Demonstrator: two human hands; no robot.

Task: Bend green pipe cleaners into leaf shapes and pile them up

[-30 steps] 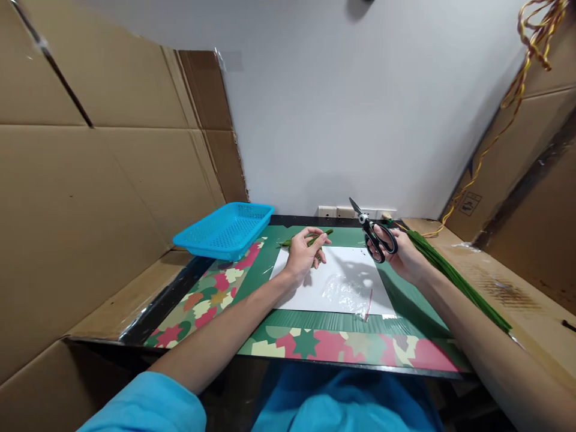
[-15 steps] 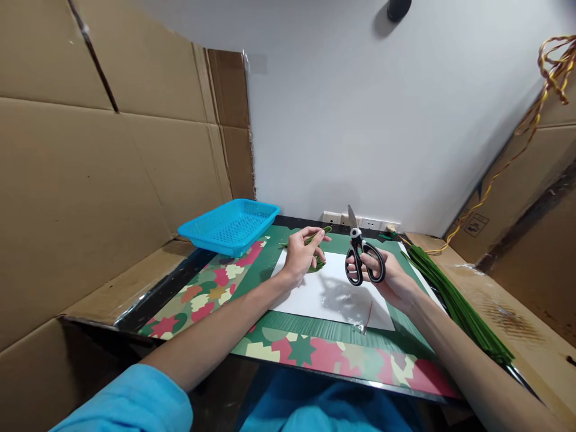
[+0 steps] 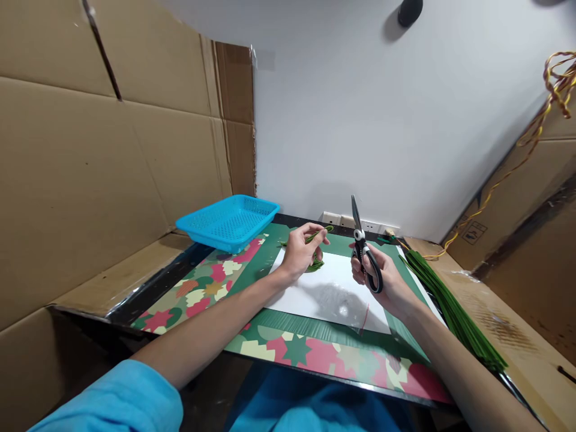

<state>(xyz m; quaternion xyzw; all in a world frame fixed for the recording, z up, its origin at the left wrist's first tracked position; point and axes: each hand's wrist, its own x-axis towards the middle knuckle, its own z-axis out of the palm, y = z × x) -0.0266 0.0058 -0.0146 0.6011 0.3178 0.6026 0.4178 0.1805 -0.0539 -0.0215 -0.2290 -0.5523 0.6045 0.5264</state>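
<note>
The left hand (image 3: 302,252) over there is pinching green stems (image 3: 330,229) between thumb and forefinger, a looped end poking out past the fingertips towards the other hand; more green shows below its curled fingers, above the paper (image 3: 297,297), and I can't tell whether that part is gripped or just hanging. The right hand (image 3: 382,273), a little way across from it, is wrapped round the scissors (image 3: 359,240), fingers bent about the black handles, with the blades pointing up towards the wall (image 3: 342,120) and looking nearly together. Blades and stems are apart, the scissors standing to the right of the held loop with a gap between. Beneath and between the two hands is the white paper, a clear bag (image 3: 342,303) with a red strip lying on its near part. Out past the right wrist, a long bundle (image 3: 454,309) of the same green runs along the right side of the table (image 3: 150,300), well clear of the left hand. On the far left sits a blue basket (image 3: 231,225), beyond the left hand's reach as it is held now, near the cardboard (image 3: 180,156).
</note>
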